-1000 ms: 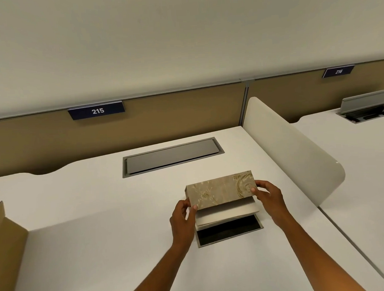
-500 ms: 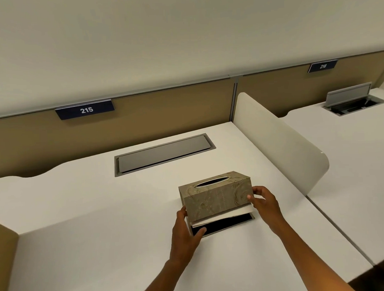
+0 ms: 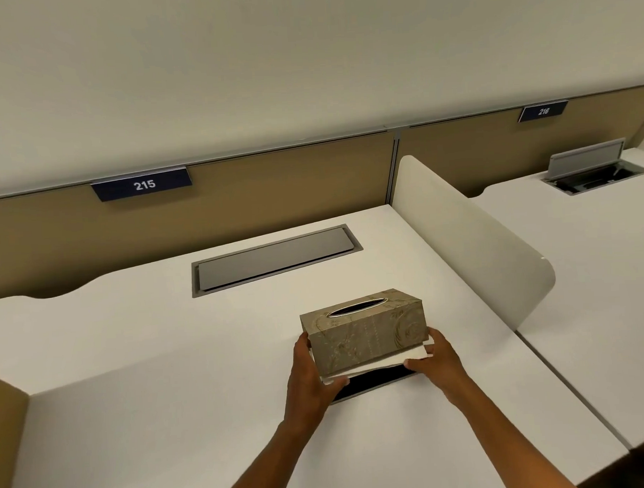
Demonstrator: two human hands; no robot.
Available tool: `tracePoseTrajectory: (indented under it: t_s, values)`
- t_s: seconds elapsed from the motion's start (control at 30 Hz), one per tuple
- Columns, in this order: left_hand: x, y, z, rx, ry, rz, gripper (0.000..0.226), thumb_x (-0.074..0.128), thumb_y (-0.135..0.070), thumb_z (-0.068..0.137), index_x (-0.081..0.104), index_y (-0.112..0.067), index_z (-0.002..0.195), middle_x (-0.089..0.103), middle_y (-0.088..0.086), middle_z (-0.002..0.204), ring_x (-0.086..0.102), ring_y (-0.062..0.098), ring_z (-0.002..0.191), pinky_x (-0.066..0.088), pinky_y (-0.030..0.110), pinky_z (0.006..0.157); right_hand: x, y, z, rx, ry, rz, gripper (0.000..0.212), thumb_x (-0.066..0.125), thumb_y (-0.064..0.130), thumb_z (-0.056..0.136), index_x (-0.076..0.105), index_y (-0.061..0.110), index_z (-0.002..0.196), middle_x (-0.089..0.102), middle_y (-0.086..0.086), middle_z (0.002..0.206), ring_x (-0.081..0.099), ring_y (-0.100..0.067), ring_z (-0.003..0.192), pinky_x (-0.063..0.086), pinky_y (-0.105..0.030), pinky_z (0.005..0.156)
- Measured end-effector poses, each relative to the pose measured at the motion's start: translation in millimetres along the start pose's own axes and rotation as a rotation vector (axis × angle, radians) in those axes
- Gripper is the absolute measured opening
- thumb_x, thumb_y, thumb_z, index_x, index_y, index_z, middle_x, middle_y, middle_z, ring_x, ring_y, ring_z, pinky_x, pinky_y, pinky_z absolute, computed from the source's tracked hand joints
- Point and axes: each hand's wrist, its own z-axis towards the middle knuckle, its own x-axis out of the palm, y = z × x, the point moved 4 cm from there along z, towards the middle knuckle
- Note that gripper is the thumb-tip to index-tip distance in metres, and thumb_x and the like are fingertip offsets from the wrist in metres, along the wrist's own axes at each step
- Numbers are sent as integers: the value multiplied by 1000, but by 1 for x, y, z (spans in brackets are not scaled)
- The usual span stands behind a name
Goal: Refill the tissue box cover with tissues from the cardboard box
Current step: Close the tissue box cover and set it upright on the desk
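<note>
1. at the far left edge of the frame, a brown cardboard box [image 3: 6, 434] is cut off, only one flap and part of a wall showing; what it holds cannot be seen.
2. upper left of centre, a dark plate marked 215 [image 3: 141, 183] hangs on the tan partition [image 3: 273, 179], and below it a closed grey hatch [image 3: 275, 260] sits flush in the white desk [image 3: 134, 362].
3. lower centre, the left hand [image 3: 309, 377] grips the left end of the tissue box cover [image 3: 367, 332], its fingertips hidden beneath.
4. the cover stands slot-up, slightly tilted, above a dark base tray [image 3: 374, 382] on the desk; white tissues [image 3: 377, 363] stick out under its lower edge, most of the stack hidden inside.
5. right of it, the right hand [image 3: 434, 360] clasps the cover's right end and the tissue edge.
6. further right, a curved cream divider [image 3: 472, 244] stands between desks; upper right, plate 216 [image 3: 543, 111] and an open hatch [image 3: 594, 169] show, its contents too dark to make out.
</note>
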Motion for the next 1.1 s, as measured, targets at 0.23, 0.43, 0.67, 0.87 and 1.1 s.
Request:
tracePoseTrajectory:
  t_s: [0.23,0.43,0.67,0.87,1.1]
  values:
    - [3,3,-9,21,56,102,135,90,-32,60,-8,-40,152,29,-11,159,44,11,136,45,21,102,-6,24,5,-379,57,-635,155,96,22,53,-25,38,149,30,-9,148,45,-30,129,49,-42,101]
    - [-1,-5,-3,-29,-12,29,120,86,-36,69,1,-40,153,45,-11,150,53,9,127,46,18,95,-7,51,13,-637,38,-804,153,97,26,51,-18,39,151,14,-3,161,44,-28,136,54,-42,97]
    - [-6,-9,2,-13,6,58,126,88,-42,64,-3,-44,151,46,-12,148,57,11,123,52,23,93,-2,61,19,-653,-30,-916,116,92,36,58,24,22,150,22,-6,156,55,-27,122,56,-37,91]
    - [-6,-4,1,-14,24,128,132,91,-42,59,-3,-41,152,39,-12,153,54,14,126,52,22,93,-1,54,17,-689,-76,-932,113,91,41,57,29,20,148,17,-7,159,52,-27,126,54,-40,96]
    - [-7,-9,3,-7,-48,212,114,82,-51,68,7,-36,152,36,-7,154,53,17,128,52,31,95,-2,57,16,-755,-124,-936,103,90,40,57,38,20,144,17,-6,161,52,-26,124,53,-37,95]
